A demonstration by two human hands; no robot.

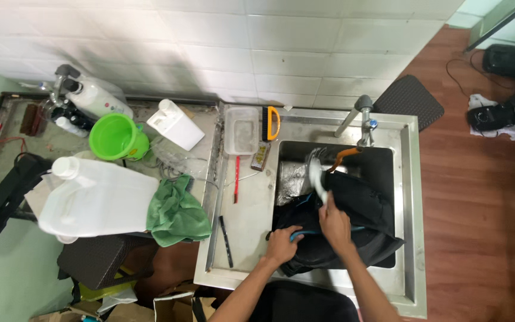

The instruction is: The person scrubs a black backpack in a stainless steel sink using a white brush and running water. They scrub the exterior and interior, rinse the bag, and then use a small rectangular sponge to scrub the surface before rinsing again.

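Observation:
A black bag (359, 229) with blue trim lies in the steel sink (406, 197), partly draped over its front edge. My left hand (281, 244) grips the bag's near edge at the blue trim. My right hand (334, 223) is closed on a white brush (318, 179), pressed against the top of the bag. The brush head reaches toward the back of the basin, below the tap (362, 116).
On the drainboard lie a red-handled tool (236, 179), a black pen-like stick (226, 241), a clear tray (242, 130) and an orange-handled brush (273, 123). Left of it sit a green cloth (177, 211), white jug (93, 200), green cup (114, 137) and bottles. Wooden floor lies right.

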